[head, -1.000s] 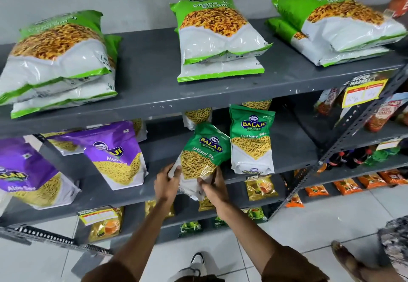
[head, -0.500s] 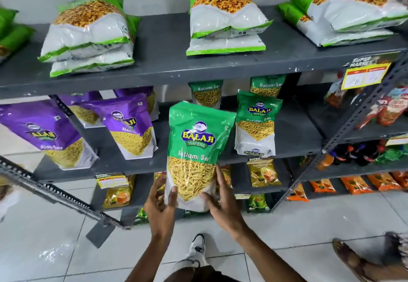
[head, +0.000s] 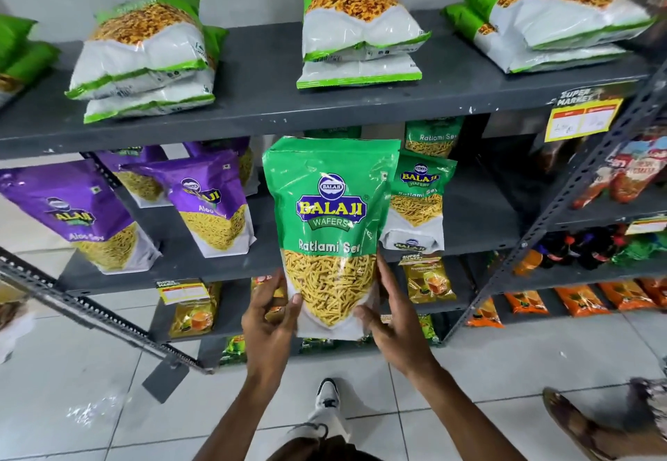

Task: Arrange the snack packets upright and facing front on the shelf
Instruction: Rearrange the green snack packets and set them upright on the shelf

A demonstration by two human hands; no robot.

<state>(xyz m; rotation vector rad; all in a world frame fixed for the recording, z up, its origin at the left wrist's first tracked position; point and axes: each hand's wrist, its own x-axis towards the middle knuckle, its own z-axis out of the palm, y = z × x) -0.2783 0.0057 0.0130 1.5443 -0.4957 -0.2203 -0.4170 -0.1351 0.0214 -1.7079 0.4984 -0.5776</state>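
Observation:
I hold a green Ratlami Sev packet point(head: 330, 215) upright, front towards me, in the air before the grey middle shelf point(head: 216, 262). My left hand point(head: 269, 320) grips its lower left edge and my right hand point(head: 391, 320) its lower right edge. Behind it to the right, a second green Ratlami Sev packet point(head: 417, 204) stands upright on that shelf, and another one point(head: 431, 137) stands further back. Purple Aloo Sev packets point(head: 213, 204) point(head: 77, 215) stand leaning on the shelf's left part.
On the top shelf point(head: 361, 107), green-and-white packets lie flat in stacks point(head: 144, 53) point(head: 359, 31) point(head: 548, 17). A yellow price tag point(head: 583, 118) hangs at its right end. A slanted metal upright point(head: 563, 204) divides off the right rack. Another person's foot point(head: 592, 428) is at bottom right.
The green packet was tilted low at the shelf's front edge a second ago. Both hands have lifted it off, turned it upright, and brought it closer to me.

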